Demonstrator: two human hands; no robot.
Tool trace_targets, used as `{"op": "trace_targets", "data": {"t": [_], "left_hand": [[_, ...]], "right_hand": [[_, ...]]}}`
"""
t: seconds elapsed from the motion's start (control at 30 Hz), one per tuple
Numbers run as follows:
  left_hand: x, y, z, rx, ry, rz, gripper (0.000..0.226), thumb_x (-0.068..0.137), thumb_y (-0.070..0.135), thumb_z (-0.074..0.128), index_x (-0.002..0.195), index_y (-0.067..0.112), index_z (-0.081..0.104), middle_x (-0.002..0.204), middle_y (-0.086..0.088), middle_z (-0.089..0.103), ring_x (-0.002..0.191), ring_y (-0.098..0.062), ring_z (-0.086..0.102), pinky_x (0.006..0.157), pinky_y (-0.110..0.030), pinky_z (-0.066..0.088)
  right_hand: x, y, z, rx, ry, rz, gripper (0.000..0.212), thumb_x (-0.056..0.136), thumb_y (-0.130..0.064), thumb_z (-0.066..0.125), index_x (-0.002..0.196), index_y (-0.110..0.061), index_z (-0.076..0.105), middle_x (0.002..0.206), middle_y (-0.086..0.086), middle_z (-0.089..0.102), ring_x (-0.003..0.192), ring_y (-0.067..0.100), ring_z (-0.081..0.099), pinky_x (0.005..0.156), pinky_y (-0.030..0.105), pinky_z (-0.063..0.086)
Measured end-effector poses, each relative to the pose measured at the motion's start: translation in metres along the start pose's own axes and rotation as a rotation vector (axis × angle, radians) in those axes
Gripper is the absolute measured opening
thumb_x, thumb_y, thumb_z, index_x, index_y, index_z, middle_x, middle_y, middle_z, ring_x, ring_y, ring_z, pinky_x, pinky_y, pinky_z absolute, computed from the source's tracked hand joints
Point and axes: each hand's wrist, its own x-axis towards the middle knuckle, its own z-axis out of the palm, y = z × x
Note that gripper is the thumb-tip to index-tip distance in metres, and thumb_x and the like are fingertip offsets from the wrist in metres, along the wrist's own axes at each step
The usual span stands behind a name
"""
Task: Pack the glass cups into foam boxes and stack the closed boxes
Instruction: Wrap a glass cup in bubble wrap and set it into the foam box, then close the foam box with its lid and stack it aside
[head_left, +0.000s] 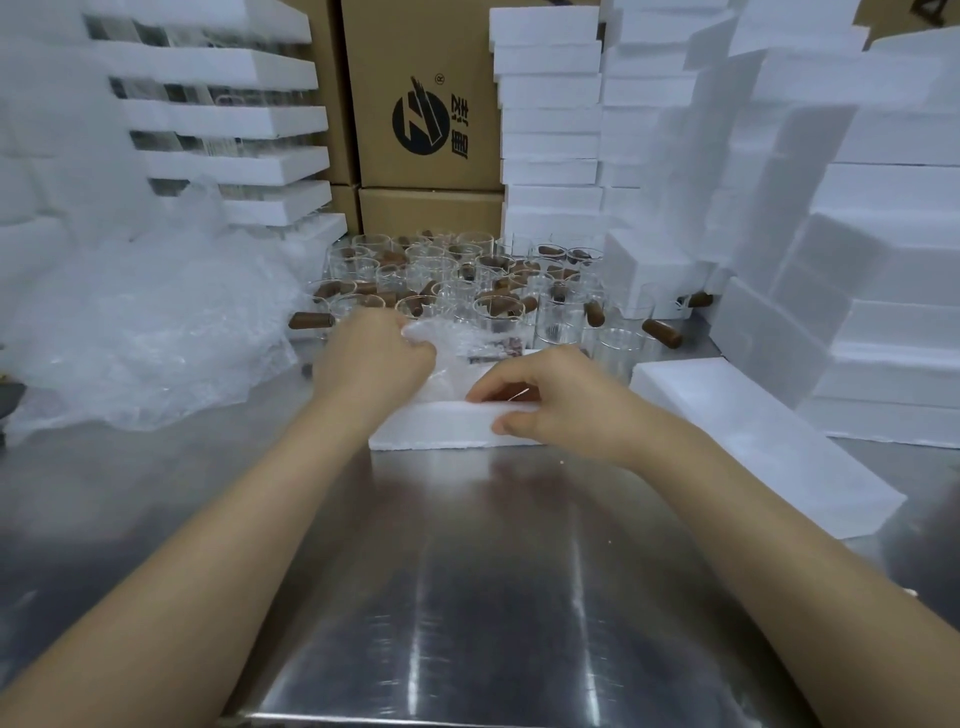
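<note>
Head view is showing me both hands reaching out over the steel worktop (493, 597) to a low foam box (431, 428) that is lying flat near its middle. The left hand (371, 353) is bunching clear wrap (452, 340) over the far side of the box, its fingers (415, 353) curling tight into the plastic. The right hand (550, 400) is gripping the box's near wall, thumb pressing on the front face and fingers hooking over the rim. I am unable to tell what is lying inside the wrap. Just behind the box, the cups (467, 280) are standing crowded together, many with brown cylinders (662, 332) in or beside them. A long foam slab (753, 436) is lying just right of the box, angling toward me. White foam stacks (550, 130) are rising behind and to the right, cartons (421, 104) are standing at the back, and a loose heap of plastic (145, 322) is spreading across the left.
</note>
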Motion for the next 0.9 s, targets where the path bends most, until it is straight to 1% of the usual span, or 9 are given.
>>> {"op": "trace_targets", "data": {"t": [0.1, 0.17, 0.23, 0.3, 0.43, 0.63, 0.77, 0.83, 0.9], "left_hand": [[0.002, -0.002, -0.005, -0.081, 0.046, 0.065, 0.017, 0.082, 0.015, 0.064, 0.099, 0.015, 0.067, 0.084, 0.001, 0.059, 0.075, -0.016, 0.054, 0.067, -0.028, 0.038], [0.001, -0.001, -0.008, -0.103, 0.067, 0.133, 0.014, 0.080, 0.008, 0.063, 0.091, 0.012, 0.071, 0.074, 0.001, 0.062, 0.065, -0.011, 0.052, 0.062, -0.027, 0.040], [0.001, -0.001, -0.010, -0.100, 0.060, 0.161, 0.015, 0.079, 0.004, 0.061, 0.081, 0.009, 0.075, 0.072, -0.012, 0.067, 0.063, -0.021, 0.054, 0.061, -0.030, 0.043], [0.003, -0.002, -0.010, -0.060, 0.005, 0.139, 0.017, 0.080, 0.003, 0.059, 0.069, 0.008, 0.072, 0.065, -0.016, 0.061, 0.059, -0.027, 0.048, 0.056, -0.031, 0.040], [0.008, -0.002, -0.006, -0.002, -0.055, 0.072, 0.043, 0.078, 0.000, 0.057, 0.048, 0.015, 0.030, 0.057, -0.005, 0.035, 0.054, -0.021, 0.029, 0.055, -0.028, 0.024], [0.015, -0.001, -0.001, -0.040, -0.113, 0.025, 0.028, 0.082, 0.003, 0.054, 0.056, 0.009, 0.045, 0.067, -0.008, 0.046, 0.056, -0.019, 0.038, 0.056, -0.028, 0.032], [0.015, -0.015, -0.012, -0.256, -0.187, -0.048, 0.041, 0.095, 0.032, 0.055, 0.060, 0.010, 0.054, 0.043, 0.007, 0.053, 0.041, -0.016, 0.046, 0.053, -0.023, 0.038], [0.020, -0.019, -0.021, -0.278, -0.072, -0.126, 0.045, 0.098, 0.040, 0.046, 0.071, 0.009, 0.065, 0.059, 0.001, 0.065, 0.046, -0.016, 0.052, 0.055, -0.024, 0.041], [0.026, -0.025, -0.031, -0.248, -0.045, -0.181, 0.033, 0.096, 0.028, 0.050, 0.077, 0.009, 0.069, 0.071, -0.008, 0.064, 0.047, -0.017, 0.052, 0.052, -0.023, 0.040]], "right_hand": [[0.000, 0.001, -0.004, -0.176, 0.022, 0.004, 0.029, 0.082, -0.011, 0.072, 0.110, -0.019, 0.071, 0.104, -0.008, 0.070, 0.090, -0.002, 0.058, 0.085, 0.017, 0.048], [-0.002, 0.003, -0.009, -0.298, 0.045, 0.080, 0.028, 0.083, -0.019, 0.072, 0.111, -0.023, 0.070, 0.109, -0.007, 0.069, 0.099, 0.009, 0.060, 0.088, 0.034, 0.050], [-0.003, 0.004, -0.013, -0.299, 0.055, 0.125, 0.026, 0.083, -0.015, 0.070, 0.109, -0.018, 0.070, 0.107, -0.001, 0.070, 0.101, 0.016, 0.061, 0.087, 0.038, 0.051], [-0.003, 0.002, -0.012, -0.295, 0.057, 0.121, 0.023, 0.084, -0.009, 0.068, 0.106, -0.015, 0.071, 0.104, 0.002, 0.070, 0.099, 0.018, 0.062, 0.085, 0.038, 0.051], [0.000, 0.000, -0.009, -0.373, 0.045, 0.123, 0.022, 0.086, -0.009, 0.066, 0.107, -0.014, 0.070, 0.105, 0.004, 0.070, 0.099, 0.020, 0.060, 0.082, 0.037, 0.051], [0.001, 0.003, -0.008, -0.384, 0.045, 0.122, 0.019, 0.085, -0.008, 0.069, 0.104, -0.010, 0.071, 0.100, 0.006, 0.070, 0.094, 0.023, 0.061, 0.081, 0.039, 0.051], [0.000, 0.000, -0.015, -0.275, 0.090, 0.100, 0.015, 0.086, -0.016, 0.071, 0.099, -0.010, 0.074, 0.092, 0.004, 0.072, 0.085, 0.017, 0.065, 0.081, 0.030, 0.051], [-0.004, 0.003, -0.029, -0.212, 0.234, 0.143, 0.013, 0.090, -0.024, 0.066, 0.092, -0.015, 0.075, 0.085, -0.002, 0.071, 0.079, 0.011, 0.065, 0.076, 0.020, 0.051], [-0.008, 0.016, -0.045, -0.315, 0.351, 0.271, 0.018, 0.093, -0.025, 0.058, 0.087, -0.018, 0.073, 0.088, 0.001, 0.071, 0.084, 0.019, 0.064, 0.079, 0.030, 0.052]]}}
